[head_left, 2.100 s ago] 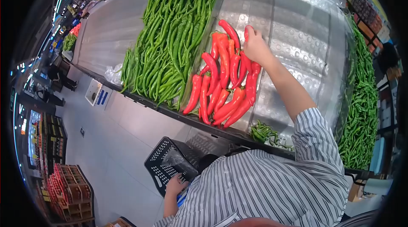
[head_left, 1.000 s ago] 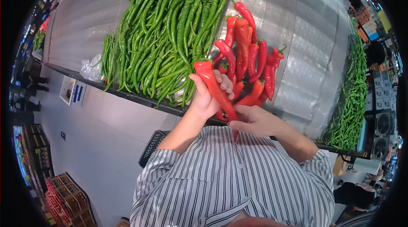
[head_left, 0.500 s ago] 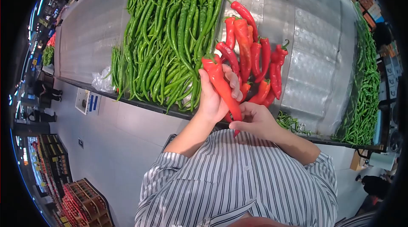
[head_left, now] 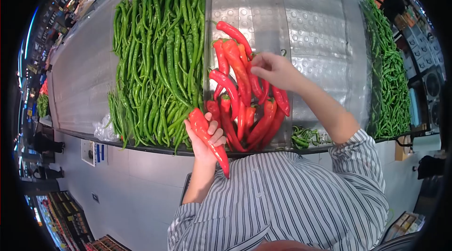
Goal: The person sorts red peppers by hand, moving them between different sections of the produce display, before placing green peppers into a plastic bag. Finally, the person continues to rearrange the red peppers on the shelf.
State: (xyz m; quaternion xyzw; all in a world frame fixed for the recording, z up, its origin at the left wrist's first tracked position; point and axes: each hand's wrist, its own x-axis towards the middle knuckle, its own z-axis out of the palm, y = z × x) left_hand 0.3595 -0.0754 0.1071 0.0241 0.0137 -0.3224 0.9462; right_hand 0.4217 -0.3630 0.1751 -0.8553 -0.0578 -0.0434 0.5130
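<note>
My left hand [head_left: 205,140] is wrapped round a large red pepper [head_left: 207,134], its stem end up and its tip pointing down toward my shirt. My right hand [head_left: 275,70] is over the right side of a pile of red peppers [head_left: 238,74], with its fingers curled. Whether those fingers touch or hold a pepper is hidden. Several long red peppers lie in the pile on the metal display. Long green peppers [head_left: 160,63] form a thick heap left of the red ones.
A metal display counter [head_left: 320,30] spans the view. Small green peppers [head_left: 303,137] lie near its front edge, and more green peppers [head_left: 388,77] at the right. A crumpled plastic bag [head_left: 102,129] sits at the left. Shelves [head_left: 70,218] stand at the lower left.
My right hand has left the held pepper's tip and moved up and right over the pile. My left hand appears lower and further left, still round its pepper. The view has shifted.
</note>
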